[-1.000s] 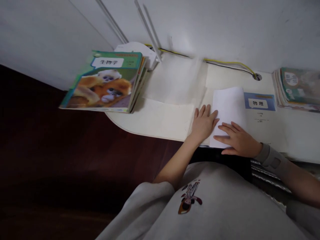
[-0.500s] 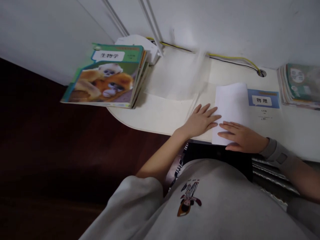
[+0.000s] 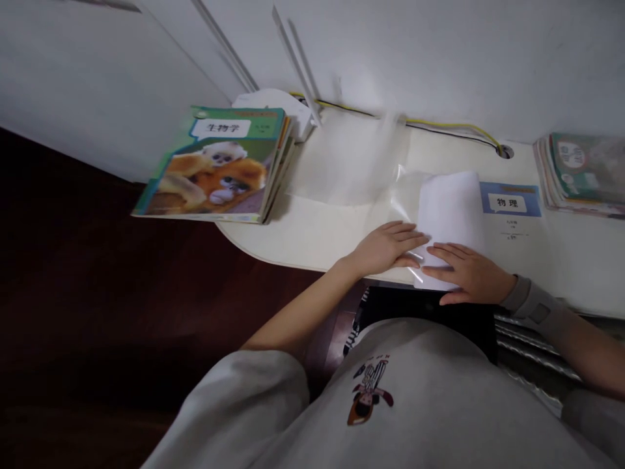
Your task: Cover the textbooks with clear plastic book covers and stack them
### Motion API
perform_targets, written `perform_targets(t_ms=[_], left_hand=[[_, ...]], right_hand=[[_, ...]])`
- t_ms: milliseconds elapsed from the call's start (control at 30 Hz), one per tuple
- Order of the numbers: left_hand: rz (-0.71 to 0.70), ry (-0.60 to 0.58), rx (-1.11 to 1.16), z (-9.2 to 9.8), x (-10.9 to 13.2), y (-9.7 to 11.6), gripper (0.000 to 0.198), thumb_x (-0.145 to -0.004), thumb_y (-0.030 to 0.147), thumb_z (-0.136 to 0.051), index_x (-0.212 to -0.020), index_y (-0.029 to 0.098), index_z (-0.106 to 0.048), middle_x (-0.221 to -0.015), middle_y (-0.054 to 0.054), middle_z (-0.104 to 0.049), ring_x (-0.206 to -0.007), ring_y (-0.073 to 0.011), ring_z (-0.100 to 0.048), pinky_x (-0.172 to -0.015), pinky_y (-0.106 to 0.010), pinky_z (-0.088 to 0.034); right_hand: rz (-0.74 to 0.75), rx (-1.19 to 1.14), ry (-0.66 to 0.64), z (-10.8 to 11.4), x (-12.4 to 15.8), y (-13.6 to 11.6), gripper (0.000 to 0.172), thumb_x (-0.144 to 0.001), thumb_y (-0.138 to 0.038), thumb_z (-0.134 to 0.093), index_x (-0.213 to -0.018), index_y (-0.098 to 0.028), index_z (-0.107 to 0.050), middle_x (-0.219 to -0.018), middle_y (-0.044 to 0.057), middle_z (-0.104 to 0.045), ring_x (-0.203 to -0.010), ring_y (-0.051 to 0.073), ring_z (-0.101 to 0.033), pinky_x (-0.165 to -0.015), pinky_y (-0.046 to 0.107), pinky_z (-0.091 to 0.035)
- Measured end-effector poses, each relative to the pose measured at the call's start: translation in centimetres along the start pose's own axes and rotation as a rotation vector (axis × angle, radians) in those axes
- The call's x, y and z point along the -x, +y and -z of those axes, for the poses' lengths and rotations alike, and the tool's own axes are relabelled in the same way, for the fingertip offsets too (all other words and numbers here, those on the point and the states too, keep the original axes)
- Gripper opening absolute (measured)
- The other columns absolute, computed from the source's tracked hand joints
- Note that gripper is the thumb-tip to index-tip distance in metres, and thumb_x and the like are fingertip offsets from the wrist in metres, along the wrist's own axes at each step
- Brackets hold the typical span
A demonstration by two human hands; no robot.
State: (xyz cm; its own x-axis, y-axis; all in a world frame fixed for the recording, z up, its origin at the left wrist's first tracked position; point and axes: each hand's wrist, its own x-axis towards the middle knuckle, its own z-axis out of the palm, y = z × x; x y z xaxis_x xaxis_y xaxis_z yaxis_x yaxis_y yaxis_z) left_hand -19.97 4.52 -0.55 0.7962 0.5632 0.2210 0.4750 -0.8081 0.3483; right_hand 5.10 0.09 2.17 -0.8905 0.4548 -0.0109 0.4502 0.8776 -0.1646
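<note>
A physics textbook with a blue band lies on the desk, a blank white sheet or inside cover over its left part. Clear plastic film reaches onto the left edge of this white sheet and catches the light. My left hand rests on the film at that edge, fingers stretched out. Flat on the lower part of the white sheet lies my right hand, with a grey band at its wrist. The fingertips of both hands nearly meet. Neither hand grasps anything.
On the left, a stack of books topped by a biology textbook overhangs the curved desk edge. Behind it stands a white router with an antenna. Another clear sheet lies mid-desk. More books are at right; cables run along the wall.
The film's edge has come over to the right onto the white sheet. My left hand's fingers have drawn closer together and lie on it. The view has shifted slightly.
</note>
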Motion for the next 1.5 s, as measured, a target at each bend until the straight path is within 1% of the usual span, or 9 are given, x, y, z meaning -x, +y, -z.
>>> perform_targets(t_ms=[167, 300, 600, 800, 933, 1033, 1100, 1267, 1500], left_hand=[[0.006, -0.049, -0.030, 0.3, -0.1, 0.1, 0.049, -0.090, 0.054, -0.038, -0.127, 0.025, -0.053, -0.134, -0.007, -0.053, -0.132, -0.0238, -0.037, -0.108, -0.043, -0.029], [0.056, -0.088, 0.019, 0.7, -0.2, 0.2, 0.052, -0.093, 0.052, -0.031, -0.133, 0.022, -0.047, -0.137, -0.006, -0.050, -0.132, -0.0219, -0.037, -0.110, -0.043, -0.027], [0.087, -0.075, 0.056, 0.9, -0.2, 0.3, 0.061, -0.094, 0.052, -0.019, -0.137, 0.014, -0.040, -0.143, -0.013, -0.041, -0.133, -0.0191, -0.036, -0.111, -0.041, -0.026], [0.098, -0.070, 0.061, 0.8, -0.2, 0.2, 0.055, -0.095, 0.049, -0.023, -0.134, 0.015, -0.044, -0.142, -0.011, -0.044, -0.133, -0.0180, -0.036, -0.111, -0.042, -0.026], [0.100, -0.064, 0.027, 0.5, -0.2, 0.1, 0.052, -0.095, 0.047, -0.026, -0.129, 0.016, -0.050, -0.140, -0.012, -0.046, -0.131, -0.0189, -0.039, -0.110, -0.042, -0.027], [0.096, -0.062, 0.018, 0.4, -0.2, 0.0, 0.051, -0.095, 0.046, -0.025, -0.128, 0.017, -0.051, -0.139, -0.011, -0.047, -0.131, -0.0187, -0.040, -0.111, -0.042, -0.027], [0.087, -0.055, 0.022, 0.4, -0.2, 0.0, 0.053, -0.095, 0.047, -0.025, -0.130, 0.016, -0.049, -0.140, -0.012, -0.046, -0.132, -0.0194, -0.038, -0.111, -0.042, -0.027], [0.125, 0.004, -0.009, 0.3, 0.0, 0.0, 0.061, -0.092, 0.053, -0.028, -0.138, 0.015, -0.039, -0.147, -0.014, -0.035, -0.139, -0.0260, -0.021, -0.113, -0.047, -0.020], [0.257, 0.010, 0.019, 0.2, 0.7, -0.4, 0.063, -0.092, 0.056, -0.026, -0.147, 0.027, -0.017, -0.154, -0.006, -0.018, -0.142, -0.0270, -0.009, -0.112, -0.053, -0.013]], right_hand=[[0.019, 0.019, -0.015, 0.0, -0.6, -0.4, 0.071, -0.078, -0.069, -0.047, -0.135, -0.026, -0.046, -0.144, 0.016, -0.035, -0.132, 0.034, -0.029, -0.102, 0.056, -0.026], [0.051, 0.006, -0.014, 0.1, -0.5, -0.5, 0.065, -0.080, -0.067, -0.046, -0.133, -0.029, -0.048, -0.137, 0.014, -0.042, -0.125, 0.031, -0.036, -0.101, 0.056, -0.024], [0.064, 0.026, 0.030, -0.7, -1.5, -0.5, 0.064, -0.079, -0.067, -0.048, -0.133, -0.033, -0.047, -0.138, 0.011, -0.043, -0.126, 0.031, -0.034, -0.103, 0.057, -0.019], [-0.049, 0.158, 0.070, -1.4, -2.2, -2.8, 0.049, -0.086, -0.045, -0.053, -0.133, -0.033, -0.046, -0.135, 0.012, -0.048, -0.126, 0.030, -0.039, -0.103, 0.054, -0.027], [-0.091, 0.173, 0.104, -0.6, -0.9, -4.5, 0.047, -0.086, -0.038, -0.056, -0.129, -0.020, -0.051, -0.132, 0.015, -0.052, -0.123, 0.028, -0.045, -0.103, 0.048, -0.033], [-0.076, 0.063, 0.182, 1.1, 0.9, -2.9, 0.043, -0.088, -0.039, -0.051, -0.125, -0.017, -0.055, -0.130, 0.013, -0.056, -0.122, 0.025, -0.047, -0.104, 0.045, -0.034], [-0.204, 0.032, 0.294, 1.8, 2.0, -0.2, 0.046, -0.089, -0.040, -0.048, -0.128, -0.015, -0.052, -0.138, 0.016, -0.047, -0.130, 0.027, -0.039, -0.105, 0.046, -0.034], [-0.480, -0.097, 0.493, -0.2, 2.8, 6.2, 0.057, -0.088, -0.051, -0.045, -0.133, -0.016, -0.047, -0.151, 0.015, -0.024, -0.138, 0.033, -0.023, -0.107, 0.053, -0.029], [-0.600, -0.107, 0.523, -2.8, 0.8, 5.8, 0.055, -0.087, -0.045, -0.047, -0.134, -0.016, -0.046, -0.152, 0.013, -0.021, -0.139, 0.033, -0.019, -0.108, 0.052, -0.027]])
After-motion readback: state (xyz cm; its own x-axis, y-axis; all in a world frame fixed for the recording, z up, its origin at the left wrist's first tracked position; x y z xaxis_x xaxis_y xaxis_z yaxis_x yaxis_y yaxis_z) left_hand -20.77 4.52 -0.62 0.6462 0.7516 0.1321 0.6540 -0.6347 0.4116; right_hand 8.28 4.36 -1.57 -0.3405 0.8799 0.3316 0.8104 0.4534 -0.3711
